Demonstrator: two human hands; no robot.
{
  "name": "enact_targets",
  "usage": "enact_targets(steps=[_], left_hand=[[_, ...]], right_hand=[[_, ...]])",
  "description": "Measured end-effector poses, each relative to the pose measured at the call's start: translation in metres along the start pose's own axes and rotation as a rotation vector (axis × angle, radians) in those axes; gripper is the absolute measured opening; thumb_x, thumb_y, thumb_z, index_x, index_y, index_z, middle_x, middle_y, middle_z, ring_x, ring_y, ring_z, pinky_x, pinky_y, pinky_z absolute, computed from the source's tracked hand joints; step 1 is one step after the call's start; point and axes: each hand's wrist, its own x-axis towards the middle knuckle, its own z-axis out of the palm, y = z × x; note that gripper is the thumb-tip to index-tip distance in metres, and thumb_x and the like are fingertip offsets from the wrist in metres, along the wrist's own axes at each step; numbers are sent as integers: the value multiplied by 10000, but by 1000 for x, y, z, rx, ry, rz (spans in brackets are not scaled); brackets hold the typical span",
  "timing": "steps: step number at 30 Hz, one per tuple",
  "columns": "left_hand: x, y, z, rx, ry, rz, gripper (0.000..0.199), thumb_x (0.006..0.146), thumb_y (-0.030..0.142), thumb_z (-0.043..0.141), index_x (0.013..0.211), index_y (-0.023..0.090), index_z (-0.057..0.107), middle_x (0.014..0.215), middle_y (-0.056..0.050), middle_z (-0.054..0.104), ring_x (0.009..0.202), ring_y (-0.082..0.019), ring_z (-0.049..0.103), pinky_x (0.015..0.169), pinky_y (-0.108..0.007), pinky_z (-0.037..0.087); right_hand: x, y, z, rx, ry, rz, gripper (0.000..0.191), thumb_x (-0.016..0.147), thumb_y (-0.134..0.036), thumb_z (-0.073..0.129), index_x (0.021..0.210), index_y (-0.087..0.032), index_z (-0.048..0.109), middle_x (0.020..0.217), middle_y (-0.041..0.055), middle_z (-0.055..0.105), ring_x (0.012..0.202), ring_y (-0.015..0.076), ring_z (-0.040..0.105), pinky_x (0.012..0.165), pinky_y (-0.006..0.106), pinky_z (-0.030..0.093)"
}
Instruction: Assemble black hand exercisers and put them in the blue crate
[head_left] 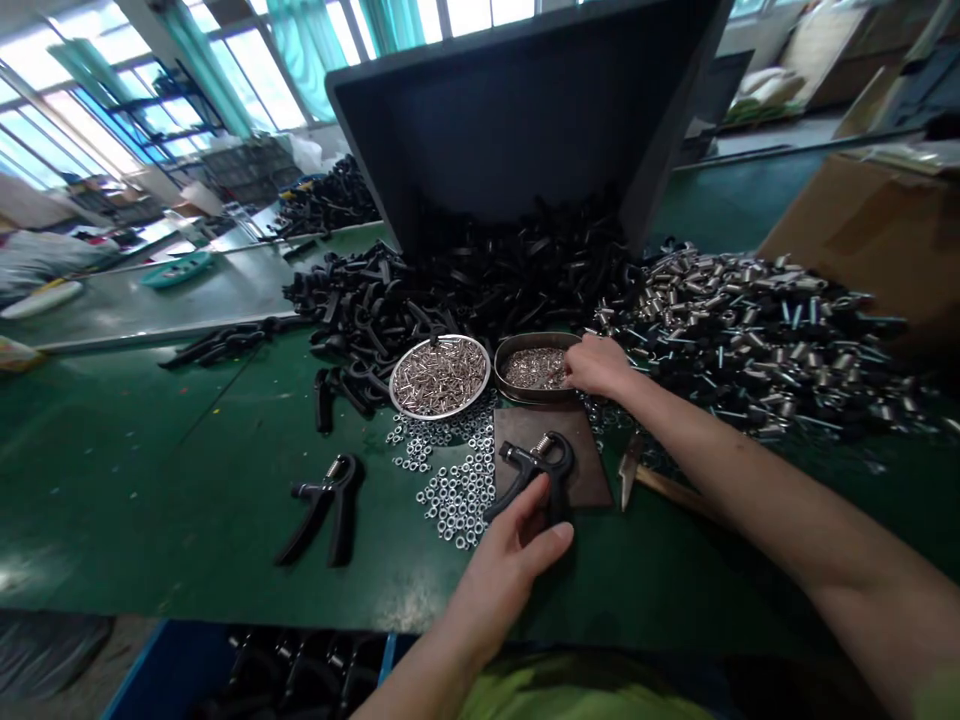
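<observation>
Two bare hands, both in use, above a green counter [187, 470].

Item: one black hand grip [557, 482], right of centre in the frame, laid on a square metal plate [594, 482]. Its spring end is pointed to the upper part of the frame, its splayed handles to the bottom; its long axis is thus run roughly towards the left hand [510, 560], by far the nearer of the two.

Left hand: half open, fingers and thumb parted about the lower handles, fingers set against the grip; whether it is firmly held cannot be told.

Right hand [598, 365]: placed above and right of the grip, fingers bunched and dipped into an oval tin [501, 388] of small metal pieces [534, 368]; whether anything is pinched cannot be told.

Also listed: one round dish [393, 392] of rivets [441, 378], left of the tin; loose nuts [459, 500], scattered left of the plate; one hammer [628, 472], laid just right of it; a second grip [343, 515], set apart at lower left.
</observation>
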Motion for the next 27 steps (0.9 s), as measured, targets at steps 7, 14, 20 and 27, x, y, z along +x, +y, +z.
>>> enact_targets(steps=[7,14,20,27], left_hand=[[78,58,-32,768,149,528,264,827,256,569,1057,156,650,1074,-89,668,968,-195,623,889,-342,481],[201,101,-4,1563,133,483,231,766,129,585,962,130,707,1024,-140,681,1011,-249,612,911,-328,449],[228,94,5,1581,126,431,199,739,116,590,894,91,713,957,-188,687,965,-281,631,883,-360,460],[215,95,-8,1398,186,470,130,756,163,604,837,143,704,915,-127,701,960,-260,629,891,-365,455]], right_hand=[[12,-1,10,60,-28,-26,130,724,-239,630,790,-174,721,895,125,716,930,264,633,731,319,421],[-5,5,11,265,151,24,254,839,-253,443,952,-207,666,916,55,713,846,188,646,696,271,441],[-31,12,14,786,334,40,112,744,-215,555,819,-190,633,781,14,697,723,153,644,671,257,472],[-66,-2,29,1146,92,-12,93,705,-273,619,735,-188,641,694,-2,662,614,148,610,603,276,474]])
